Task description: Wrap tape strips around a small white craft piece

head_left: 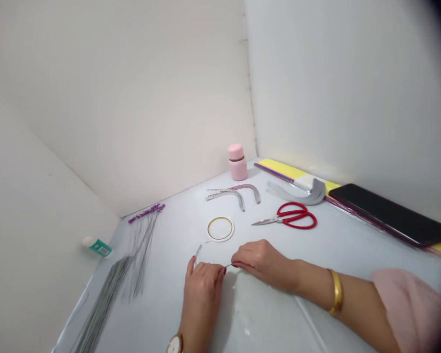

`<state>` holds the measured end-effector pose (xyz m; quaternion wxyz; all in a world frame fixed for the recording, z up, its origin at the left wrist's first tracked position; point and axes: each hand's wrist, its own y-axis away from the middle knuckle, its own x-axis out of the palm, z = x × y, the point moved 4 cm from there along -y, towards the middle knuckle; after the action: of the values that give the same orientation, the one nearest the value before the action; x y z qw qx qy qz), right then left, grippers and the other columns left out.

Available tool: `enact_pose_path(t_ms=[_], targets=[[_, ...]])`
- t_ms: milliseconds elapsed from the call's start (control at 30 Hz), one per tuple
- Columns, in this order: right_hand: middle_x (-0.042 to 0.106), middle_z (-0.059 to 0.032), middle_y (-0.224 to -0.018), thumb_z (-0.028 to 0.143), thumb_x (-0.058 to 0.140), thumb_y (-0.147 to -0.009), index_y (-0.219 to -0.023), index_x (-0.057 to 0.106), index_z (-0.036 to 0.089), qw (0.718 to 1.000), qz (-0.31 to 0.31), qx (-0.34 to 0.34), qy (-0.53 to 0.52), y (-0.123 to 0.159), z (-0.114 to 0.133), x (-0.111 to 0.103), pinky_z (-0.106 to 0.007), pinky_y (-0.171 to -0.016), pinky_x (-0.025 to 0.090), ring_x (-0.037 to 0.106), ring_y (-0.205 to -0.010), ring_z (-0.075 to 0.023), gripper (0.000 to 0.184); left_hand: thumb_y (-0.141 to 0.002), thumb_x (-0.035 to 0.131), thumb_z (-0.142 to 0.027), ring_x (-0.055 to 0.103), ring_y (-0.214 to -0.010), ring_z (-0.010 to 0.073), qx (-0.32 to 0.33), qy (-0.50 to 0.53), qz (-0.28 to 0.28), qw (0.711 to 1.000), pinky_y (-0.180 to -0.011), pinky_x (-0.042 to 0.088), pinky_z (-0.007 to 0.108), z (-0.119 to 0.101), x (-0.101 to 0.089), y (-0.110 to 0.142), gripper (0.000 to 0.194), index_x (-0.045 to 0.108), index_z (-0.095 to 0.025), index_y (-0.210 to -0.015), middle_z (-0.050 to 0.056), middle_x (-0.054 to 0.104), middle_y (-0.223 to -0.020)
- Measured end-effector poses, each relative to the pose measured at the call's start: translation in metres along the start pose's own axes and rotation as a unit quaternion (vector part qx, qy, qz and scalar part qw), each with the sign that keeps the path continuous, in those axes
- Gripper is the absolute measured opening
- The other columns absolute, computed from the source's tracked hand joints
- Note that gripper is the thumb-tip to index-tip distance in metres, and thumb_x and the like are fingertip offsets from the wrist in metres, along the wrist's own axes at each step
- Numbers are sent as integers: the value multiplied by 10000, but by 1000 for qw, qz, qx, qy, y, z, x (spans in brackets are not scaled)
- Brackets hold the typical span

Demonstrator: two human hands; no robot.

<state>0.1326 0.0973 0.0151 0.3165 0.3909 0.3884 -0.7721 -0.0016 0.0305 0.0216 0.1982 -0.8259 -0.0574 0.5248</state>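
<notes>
My left hand (205, 289) and my right hand (261, 262) meet near the front middle of the table. Both pinch a thin grey strip (228, 265), a short piece of which shows between the fingertips; whether it is paper or wire I cannot tell. A pale, curled strip (198, 252) rises beside the left index finger, and I cannot tell if it belongs to the same piece. Just beyond the hands lies a roll of narrow white tape (232, 229). Red-handled scissors (286, 216) rest behind my right hand, blades pointing left.
Bent patterned strips (238, 193) lie before a pink bottle (237, 164). To the right are a grey strip bundle (310, 197), coloured sheets (281, 168) and a black phone (385, 213). Leftward lie grey wires (108, 289), purple-tipped stems (147, 213) and a green-white tube (100, 247).
</notes>
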Motion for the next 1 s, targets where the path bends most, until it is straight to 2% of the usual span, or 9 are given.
enact_pose_path(t_ms=[67, 233, 367, 433, 500, 600, 667, 833, 1000], targets=[[645, -50, -762, 218, 386, -885, -834, 620, 181, 1000, -6, 19, 1, -2, -5, -1, -240, -636, 375, 572, -709, -152, 243, -782, 516, -146, 553, -598, 173, 8, -23, -35, 999, -930, 246, 467, 9, -6, 2, 154, 623, -244, -732, -7, 618, -605], [653, -33, -723, 202, 418, -860, -769, 624, 191, 996, -44, 76, -5, -3, -26, -5, -244, -618, 400, 580, -666, -151, 226, -747, 534, -92, 506, -569, 166, 23, -72, -105, 992, -944, 208, 408, 17, -18, 3, 211, 639, -264, -808, -23, 576, -560], [646, -48, -807, 192, 360, -886, -904, 592, 176, 989, -96, 109, -12, -1, -27, -14, -255, -656, 412, 578, -720, -150, 233, -753, 529, -78, 507, -579, 167, 31, -85, -109, 990, -973, 162, 405, 15, -17, 2, 262, 646, -272, -883, -22, 580, -572], [630, -61, -859, 228, 385, -888, -1032, 548, 165, 990, -115, 80, -10, 0, -16, -17, -257, -690, 408, 566, -778, -155, 226, -755, 524, -68, 516, -596, 170, 33, -75, -98, 992, -979, 146, 404, 14, -16, 2, 289, 646, -275, -916, -17, 589, -584], [612, -64, -866, 268, 454, -863, -1088, 522, 164, 995, -99, 24, 19, 0, -2, -15, -261, -675, 400, 549, -794, -169, 257, -764, 520, -72, 522, -612, 174, 32, -57, -95, 993, -982, 141, 405, 12, -16, 2, 298, 647, -278, -937, -12, 596, -593], [579, -36, -738, 193, 439, -860, -892, 584, 181, 992, -63, -8, 110, -1, 7, -6, -263, -581, 355, 517, -681, -163, 149, -781, 512, -89, 533, -635, 178, 26, -23, -91, 995, -982, 151, 412, 8, -14, 2, 297, 648, -284, -958, -3, 607, -608], [550, -22, -663, 142, 408, -861, -730, 574, 181, 987, -56, -11, 147, -1, 4, -2, -262, -545, 321, 491, -623, -152, 216, -780, 516, -93, 543, -650, 184, 19, 12, -85, 996, -980, 165, 423, 7, -13, 2, 299, 653, -291, -958, 6, 622, -631], [557, -36, -644, 167, 370, -883, -710, 578, 176, 988, -97, 4, 121, -2, -10, -8, -253, -556, 331, 509, -618, -148, 271, -729, 540, -46, 560, -697, 208, -58, 158, -103, 980, -998, 159, 439, 18, -15, 3, 349, 675, -296, -932, 30, 660, -705], [591, -61, -649, 222, 361, -896, -753, 608, 177, 984, -139, 48, 97, -6, -16, -18, -257, -572, 343, 545, -638, -166, 289, -702, 592, -73, 549, -638, 203, -132, 196, -132, 963, -1008, 152, 417, 40, -21, 9, 284, 701, -281, -862, 35, 651, -648]])
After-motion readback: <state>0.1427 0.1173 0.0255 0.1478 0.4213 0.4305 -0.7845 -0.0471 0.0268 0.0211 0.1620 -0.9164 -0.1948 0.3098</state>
